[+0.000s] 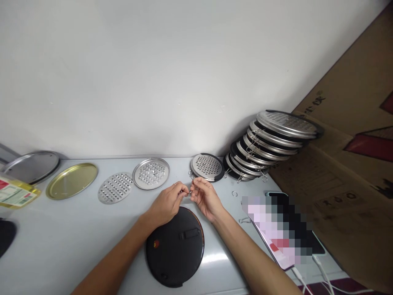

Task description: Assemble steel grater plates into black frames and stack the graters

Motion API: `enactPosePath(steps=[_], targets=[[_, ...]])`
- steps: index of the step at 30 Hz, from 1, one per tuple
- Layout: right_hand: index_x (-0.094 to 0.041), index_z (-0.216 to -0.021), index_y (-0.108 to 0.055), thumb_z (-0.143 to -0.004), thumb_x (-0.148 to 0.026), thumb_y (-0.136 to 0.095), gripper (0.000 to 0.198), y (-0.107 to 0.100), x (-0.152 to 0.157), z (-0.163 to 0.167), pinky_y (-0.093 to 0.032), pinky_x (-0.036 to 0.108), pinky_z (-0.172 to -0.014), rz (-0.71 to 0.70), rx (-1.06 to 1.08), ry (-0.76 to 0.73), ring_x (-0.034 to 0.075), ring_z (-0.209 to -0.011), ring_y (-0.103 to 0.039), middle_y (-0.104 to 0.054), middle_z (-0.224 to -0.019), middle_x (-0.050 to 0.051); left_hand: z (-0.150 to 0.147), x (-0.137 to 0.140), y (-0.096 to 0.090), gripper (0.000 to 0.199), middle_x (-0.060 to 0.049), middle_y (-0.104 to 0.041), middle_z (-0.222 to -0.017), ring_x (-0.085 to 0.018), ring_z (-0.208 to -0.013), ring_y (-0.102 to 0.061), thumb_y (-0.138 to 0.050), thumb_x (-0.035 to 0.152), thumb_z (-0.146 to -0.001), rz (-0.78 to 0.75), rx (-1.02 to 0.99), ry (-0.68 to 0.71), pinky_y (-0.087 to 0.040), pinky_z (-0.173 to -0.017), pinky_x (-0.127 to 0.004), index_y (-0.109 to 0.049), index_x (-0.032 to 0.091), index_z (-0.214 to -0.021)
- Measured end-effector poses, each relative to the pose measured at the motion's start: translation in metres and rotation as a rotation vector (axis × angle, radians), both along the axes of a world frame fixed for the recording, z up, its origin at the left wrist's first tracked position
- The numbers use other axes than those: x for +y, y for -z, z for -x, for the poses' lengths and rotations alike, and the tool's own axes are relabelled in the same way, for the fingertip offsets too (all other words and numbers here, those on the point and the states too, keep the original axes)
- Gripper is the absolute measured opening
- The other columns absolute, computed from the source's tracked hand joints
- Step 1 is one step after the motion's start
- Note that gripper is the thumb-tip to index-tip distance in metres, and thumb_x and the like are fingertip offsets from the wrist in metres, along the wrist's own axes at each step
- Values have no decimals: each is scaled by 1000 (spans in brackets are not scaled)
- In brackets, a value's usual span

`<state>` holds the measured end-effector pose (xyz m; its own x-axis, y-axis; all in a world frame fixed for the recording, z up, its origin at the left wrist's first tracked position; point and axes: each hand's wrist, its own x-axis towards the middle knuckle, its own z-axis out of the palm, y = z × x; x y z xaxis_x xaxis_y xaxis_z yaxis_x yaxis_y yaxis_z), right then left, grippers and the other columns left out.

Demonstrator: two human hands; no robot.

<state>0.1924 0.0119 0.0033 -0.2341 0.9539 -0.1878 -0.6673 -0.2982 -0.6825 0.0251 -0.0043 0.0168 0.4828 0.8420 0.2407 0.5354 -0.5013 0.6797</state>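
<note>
Fingertips of my left hand (168,203) and my right hand (206,199) pinch close together over the table. Between them is something thin and small, perhaps metal wire, too small to make out. Just below my hands lies a round black disc (173,250) with a small raised clip-like part and a red-yellow mark. Beyond my right hand rests a round grater (208,167) with a black edge piece. A loose metal ring (234,193) and a bent wire clip (245,220) lie to the right.
Several black-edged graters stand in a leaning stack (270,143) beside a cardboard box (346,164). Two phones (270,233) with white cables lie at right. Leftward are a rimmed grater plate (152,173), a flat grater disc (115,188), a gold lid (72,181) and a silver lid (32,167).
</note>
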Motion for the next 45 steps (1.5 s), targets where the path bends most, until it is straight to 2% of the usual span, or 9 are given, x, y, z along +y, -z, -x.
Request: enactPosePath(steps=[12,17,23,28,36,41,45], targets=[[-17,-73,-61,-70,-29,-84,26,-2,-2,-4,-57,18,-43,-25,-42,2,8,-44,-59,-67,-60,-2,-1,1,0,19,-4,-61,-94,-19,-78,-57,-37,20,-99,-128,111,41,-42,-75,-33,-55,21,-98],[-18,-72,-60,-71,-30,-83,26,-4,-4,-5,-57,17,-45,-39,-43,-24,7,-45,-60,-68,-62,-3,-3,-2,0,17,-3,-60,-93,-19,-76,-56,-37,20,-98,-126,88,29,-42,-73,-33,-54,21,-95],[-18,-74,-63,-73,-30,-82,22,-5,-4,-7,-54,18,-40,-100,-89,-94,9,-40,-60,-68,-59,-2,-5,-4,-3,9,0,-56,-85,-16,-75,-53,-40,20,-95,-15,-23,-13,-41,-72,-30,-48,22,-91],[-16,-76,-67,-73,-28,-82,20,-5,-5,-11,-46,17,-32,-183,-156,-155,10,-37,-58,-70,-62,0,-4,-4,-7,14,2,-55,-77,-14,-69,-50,-39,24,-97,127,-121,-5,-40,-66,-27,-48,21,-87],[-15,-77,-71,-76,-27,-79,15,-2,-2,-18,-49,17,-35,-268,-230,-196,11,-45,-63,-72,-68,1,-2,-3,-7,20,2,-53,-78,-14,-72,-49,-40,31,-99,282,-233,26,-41,-70,-27,-50,20,-86],[-15,-77,-72,-75,-25,-79,13,-2,1,-26,-44,16,-32,-275,-256,-255,9,-39,-58,-71,-64,1,-2,-5,-10,22,2,-51,-78,-13,-70,-48,-41,35,-99,368,-277,50,-41,-68,-26,-50,19,-86],[-16,-82,-74,-77,-28,-78,13,-3,1,-28,-48,17,-36,-282,-262,-285,10,-42,-60,-71,-66,1,-3,-6,-10,21,3,-49,-78,-13,-69,-48,-41,35,-98,421,-313,60,-42,-68,-26,-50,20,-86]])
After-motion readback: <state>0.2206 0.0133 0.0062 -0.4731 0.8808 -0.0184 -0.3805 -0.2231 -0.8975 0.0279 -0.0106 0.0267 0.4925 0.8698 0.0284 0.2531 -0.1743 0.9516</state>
